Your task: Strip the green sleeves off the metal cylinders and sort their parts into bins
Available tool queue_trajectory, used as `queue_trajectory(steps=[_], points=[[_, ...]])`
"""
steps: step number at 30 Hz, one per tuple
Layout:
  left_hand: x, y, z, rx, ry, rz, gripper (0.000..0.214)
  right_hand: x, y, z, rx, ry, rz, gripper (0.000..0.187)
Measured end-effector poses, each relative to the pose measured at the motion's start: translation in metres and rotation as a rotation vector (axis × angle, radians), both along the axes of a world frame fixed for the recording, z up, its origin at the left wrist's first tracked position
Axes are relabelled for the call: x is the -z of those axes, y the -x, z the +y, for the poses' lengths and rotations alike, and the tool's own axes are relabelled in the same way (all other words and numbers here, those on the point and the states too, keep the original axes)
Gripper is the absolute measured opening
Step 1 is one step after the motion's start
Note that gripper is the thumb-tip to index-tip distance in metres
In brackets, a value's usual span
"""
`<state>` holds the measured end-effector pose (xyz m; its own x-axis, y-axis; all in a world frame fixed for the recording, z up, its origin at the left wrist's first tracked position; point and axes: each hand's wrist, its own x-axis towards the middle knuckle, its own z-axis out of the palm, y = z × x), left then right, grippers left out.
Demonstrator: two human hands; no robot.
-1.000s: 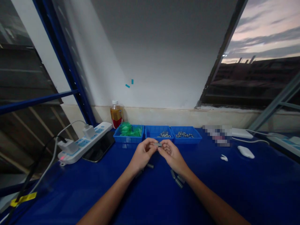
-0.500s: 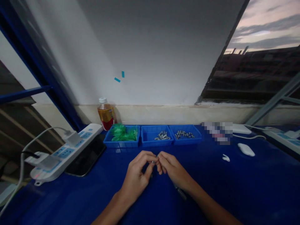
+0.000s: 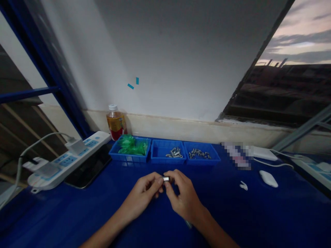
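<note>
My left hand [image 3: 144, 188] and my right hand [image 3: 183, 193] meet over the blue table, fingertips closed. Between them is a small, shiny metal piece [image 3: 166, 179], short and straight-sided. My right thumb and fingers pinch its right end, and my left fingertips grip the left end. Fingers cover part of it, so its exact kind is unclear. Another slim metal part [image 3: 188, 224] lies on the table, mostly hidden beneath my right wrist. Beyond my hands, the middle blue bin [image 3: 157, 159] holds several metal parts [image 3: 175, 152], and the right blue bin [image 3: 190, 161] holds smaller metal fittings [image 3: 199, 153].
The left blue bin [image 3: 124, 157] contains green plastic bags [image 3: 131, 146]. Behind it stands a drink bottle [image 3: 115, 124]. A power strip [image 3: 71, 160] and a dark phone [image 3: 86, 172] lie left. At right are a white earbud [image 3: 243, 186] and its case [image 3: 268, 178].
My hands have shifted slightly left in view, and the metal piece between them now shows plainly. My right fingers have turned to grip its right end. The camera view has tilted a little.
</note>
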<state>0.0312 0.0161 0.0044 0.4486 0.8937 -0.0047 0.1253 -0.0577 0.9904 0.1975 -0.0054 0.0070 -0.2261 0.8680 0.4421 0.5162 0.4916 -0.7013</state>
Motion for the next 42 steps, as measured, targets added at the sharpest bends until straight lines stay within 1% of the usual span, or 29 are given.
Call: queue_trajectory(steps=[2,4,5,7,8,10,11,12,13,15,17,18,20,22,24,26,27,28,30,31,33,35,36,38,40,42], points=[[-0.004,0.003,-0.003,-0.059,-0.122,0.06,0.031,-0.002,0.002,-0.001,0.029,0.073,0.093,0.019],[-0.008,0.007,-0.005,-0.108,-0.331,0.166,0.023,-0.002,0.004,-0.003,0.035,0.212,0.179,0.018],[-0.009,0.009,-0.006,-0.109,-0.442,0.209,0.019,-0.002,0.006,-0.003,0.022,0.284,0.204,0.023],[-0.008,0.014,-0.006,-0.055,-0.63,0.258,0.014,-0.002,0.01,-0.006,-0.018,0.382,0.217,0.032],[-0.007,0.017,-0.005,-0.009,-0.693,0.267,0.015,-0.002,0.011,-0.007,-0.033,0.398,0.207,0.034],[-0.005,0.022,-0.002,0.074,-0.745,0.271,0.017,-0.003,0.014,-0.009,-0.039,0.381,0.168,0.032],[-0.004,0.024,-0.001,0.091,-0.726,0.269,0.018,-0.003,0.015,-0.009,-0.029,0.352,0.146,0.03],[-0.003,0.025,0.0,0.087,-0.674,0.259,0.019,-0.003,0.016,-0.009,-0.019,0.314,0.124,0.026],[-0.003,0.026,0.001,0.067,-0.591,0.238,0.021,-0.003,0.017,-0.009,-0.011,0.267,0.103,0.021],[-0.002,0.025,0.0,0.014,-0.368,0.179,0.025,-0.002,0.018,-0.009,-0.006,0.161,0.058,0.012],[0.0,0.023,-0.001,-0.002,-0.171,0.125,0.033,0.002,0.019,-0.007,-0.034,0.067,-0.012,0.009],[0.001,0.022,-0.002,0.003,-0.113,0.11,0.037,0.005,0.02,-0.007,-0.054,0.036,-0.049,0.01],[0.003,0.021,-0.003,0.017,-0.062,0.093,0.04,0.01,0.021,-0.007,-0.086,0.011,-0.09,0.013],[0.004,0.021,-0.003,0.015,-0.067,0.078,0.034,0.012,0.021,-0.007,-0.069,0.025,-0.055,0.016],[0.005,0.023,-0.002,-0.005,-0.132,0.082,0.025,0.009,0.021,-0.008,-0.021,0.096,0.028,0.021],[0.006,0.025,-0.001,-0.023,-0.271,0.113,0.016,0.004,0.021,-0.008,-0.001,0.211,0.087,0.018],[0.007,0.026,-0.001,-0.023,-0.357,0.133,0.013,0.002,0.021,-0.008,0.0,0.266,0.094,0.014],[0.007,0.026,-0.001,-0.017,-0.44,0.153,0.01,-0.001,0.021,-0.008,-0.001,0.306,0.088,0.014],[0.009,0.027,-0.002,0.005,-0.567,0.188,0.009,-0.003,0.022,-0.008,0.007,0.329,0.062,0.021],[0.009,0.027,-0.001,0.013,-0.604,0.215,0.011,-0.004,0.022,-0.007,0.013,0.318,0.051,0.022],[0.009,0.031,0.001,0.011,-0.638,0.31,0.019,-0.004,0.019,-0.003,0.025,0.261,0.035,0.018],[0.008,0.04,0.008,-0.004,-0.633,0.453,0.03,-0.003,0.011,0.005,0.092,0.152,0.008,0.012],[0.008,0.047,0.013,0.006,-0.613,0.529,0.031,-0.002,0.005,0.011,0.162,0.083,-0.021,0.011],[0.007,0.061,0.023,0.071,-0.563,0.645,0.025,0.0,-0.009,0.027,0.337,-0.075,-0.106,0.009],[0.006,0.074,0.032,0.13,-0.515,0.695,0.021,0.003,-0.024,0.045,0.482,-0.194,-0.218,0.011],[0.005,0.081,0.036,0.188,-0.474,0.71,0.018,0.006,-0.035,0.06,0.546,-0.244,-0.324,0.013]])
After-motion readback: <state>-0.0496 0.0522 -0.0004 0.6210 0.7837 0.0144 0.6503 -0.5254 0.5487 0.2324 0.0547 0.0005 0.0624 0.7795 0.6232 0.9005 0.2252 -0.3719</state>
